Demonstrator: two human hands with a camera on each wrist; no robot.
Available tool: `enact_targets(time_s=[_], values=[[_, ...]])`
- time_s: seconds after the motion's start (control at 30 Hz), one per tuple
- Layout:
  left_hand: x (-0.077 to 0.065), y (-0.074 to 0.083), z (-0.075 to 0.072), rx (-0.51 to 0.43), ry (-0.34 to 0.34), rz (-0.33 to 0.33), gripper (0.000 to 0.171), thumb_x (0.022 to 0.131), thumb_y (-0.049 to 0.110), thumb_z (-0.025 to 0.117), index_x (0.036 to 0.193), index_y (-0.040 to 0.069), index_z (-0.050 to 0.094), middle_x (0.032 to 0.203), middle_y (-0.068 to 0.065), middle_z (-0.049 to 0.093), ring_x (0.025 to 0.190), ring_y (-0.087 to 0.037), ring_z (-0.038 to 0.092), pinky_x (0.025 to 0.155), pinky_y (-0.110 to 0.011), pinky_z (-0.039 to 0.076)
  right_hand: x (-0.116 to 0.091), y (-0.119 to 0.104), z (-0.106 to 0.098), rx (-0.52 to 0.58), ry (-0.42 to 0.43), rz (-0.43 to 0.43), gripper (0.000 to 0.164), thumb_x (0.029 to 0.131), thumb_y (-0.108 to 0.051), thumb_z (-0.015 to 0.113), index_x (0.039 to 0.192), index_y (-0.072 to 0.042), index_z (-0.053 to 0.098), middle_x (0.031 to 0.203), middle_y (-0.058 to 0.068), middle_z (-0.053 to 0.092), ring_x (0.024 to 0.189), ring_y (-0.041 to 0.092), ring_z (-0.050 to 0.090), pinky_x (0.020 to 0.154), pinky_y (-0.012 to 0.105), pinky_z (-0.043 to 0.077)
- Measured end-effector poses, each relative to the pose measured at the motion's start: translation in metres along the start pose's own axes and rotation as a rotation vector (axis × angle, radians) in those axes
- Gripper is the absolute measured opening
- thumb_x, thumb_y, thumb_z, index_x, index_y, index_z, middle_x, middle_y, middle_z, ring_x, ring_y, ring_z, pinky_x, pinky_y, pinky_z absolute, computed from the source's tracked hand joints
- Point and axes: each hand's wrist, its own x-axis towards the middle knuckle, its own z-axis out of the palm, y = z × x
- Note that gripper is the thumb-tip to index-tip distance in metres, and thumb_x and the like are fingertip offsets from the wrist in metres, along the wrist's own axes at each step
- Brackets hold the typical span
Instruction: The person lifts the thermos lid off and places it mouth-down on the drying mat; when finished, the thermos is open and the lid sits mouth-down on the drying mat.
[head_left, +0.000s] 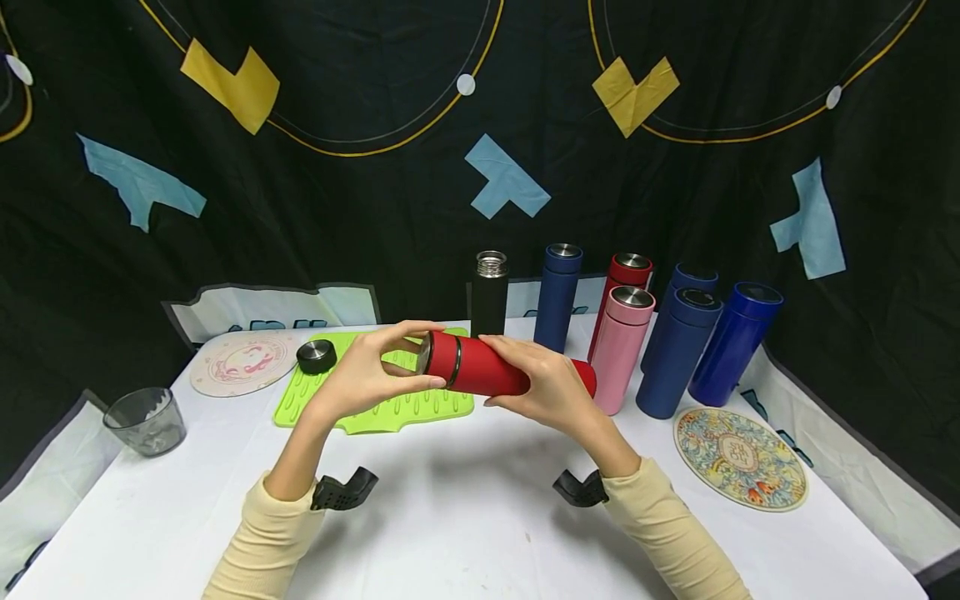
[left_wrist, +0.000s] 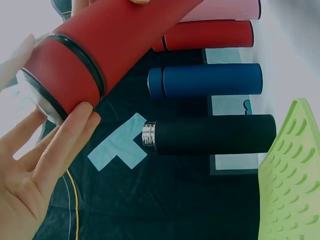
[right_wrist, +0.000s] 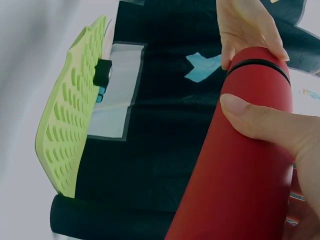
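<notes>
A red thermos bottle (head_left: 491, 367) is held on its side above the table, its capped end toward the left. My right hand (head_left: 546, 379) wraps around its body, and the right wrist view shows the thumb (right_wrist: 260, 120) lying along the red surface. At the other end, my left hand (head_left: 371, 371) pinches the red lid (left_wrist: 60, 80), thumb and fingers on opposite sides of it. A dark ring marks the seam between lid and body. Behind stands an uncapped black bottle (head_left: 489, 304) with a bare metal neck. Its likely match, a black cap (head_left: 316, 356), sits on the green mat (head_left: 431, 406).
To the right stand a blue bottle (head_left: 558, 296), a pink bottle (head_left: 622, 350), another red bottle (head_left: 630, 268) and several more blue ones. A patterned round mat (head_left: 738, 458) lies at the right, a pink round mat (head_left: 243, 363) and a glass cup (head_left: 146, 422) at the left.
</notes>
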Motion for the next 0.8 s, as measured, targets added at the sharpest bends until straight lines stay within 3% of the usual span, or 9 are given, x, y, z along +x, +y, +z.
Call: enact_targets(time_s=[0.23, 0.37, 0.57, 0.7, 0.8], values=[[0.002, -0.004, 0.0, -0.011, 0.001, -0.028, 0.059, 0.078, 0.028, 0.082, 0.131, 0.019, 0.057, 0.121, -0.004, 0.059, 0.101, -0.026, 0.061, 0.077, -0.037, 0.058, 0.001, -0.001, 0.0, -0.079, 0.034, -0.02, 0.079, 0.065, -0.021, 0.091, 0.135, -0.011, 0.057, 0.129, 0.008, 0.061, 0.113, 0.025, 0.06, 0.088, 0.042, 0.054], [0.002, -0.006, 0.001, -0.02, -0.045, 0.056, 0.066, 0.076, 0.024, 0.084, 0.135, 0.017, 0.054, 0.126, -0.002, 0.058, 0.106, -0.023, 0.058, 0.082, -0.037, 0.057, 0.0, 0.0, -0.001, -0.043, 0.008, -0.003, 0.077, 0.065, -0.022, 0.091, 0.134, -0.012, 0.058, 0.127, 0.007, 0.062, 0.113, 0.023, 0.06, 0.087, 0.039, 0.054], [0.003, -0.007, 0.001, -0.007, -0.07, 0.221, 0.071, 0.071, 0.011, 0.087, 0.134, 0.013, 0.054, 0.13, -0.002, 0.056, 0.112, -0.019, 0.054, 0.085, -0.033, 0.055, -0.001, 0.006, -0.004, 0.135, -0.032, 0.03, 0.076, 0.064, -0.02, 0.092, 0.132, -0.011, 0.059, 0.12, 0.004, 0.066, 0.104, 0.019, 0.063, 0.084, 0.034, 0.055], [0.003, -0.003, 0.002, 0.008, -0.053, 0.245, 0.071, 0.069, 0.001, 0.086, 0.132, 0.009, 0.055, 0.13, -0.005, 0.056, 0.114, -0.021, 0.053, 0.085, -0.034, 0.055, 0.0, 0.008, -0.005, 0.178, -0.032, 0.031, 0.077, 0.064, -0.02, 0.092, 0.132, -0.011, 0.059, 0.12, 0.004, 0.066, 0.103, 0.018, 0.063, 0.083, 0.032, 0.055], [0.001, 0.009, 0.002, 0.012, -0.037, 0.238, 0.068, 0.068, -0.004, 0.084, 0.13, 0.003, 0.056, 0.128, -0.01, 0.056, 0.113, -0.025, 0.055, 0.084, -0.037, 0.056, 0.0, 0.007, -0.004, 0.157, -0.021, 0.022, 0.077, 0.065, -0.02, 0.091, 0.133, -0.011, 0.058, 0.121, 0.005, 0.065, 0.105, 0.019, 0.063, 0.084, 0.033, 0.055]])
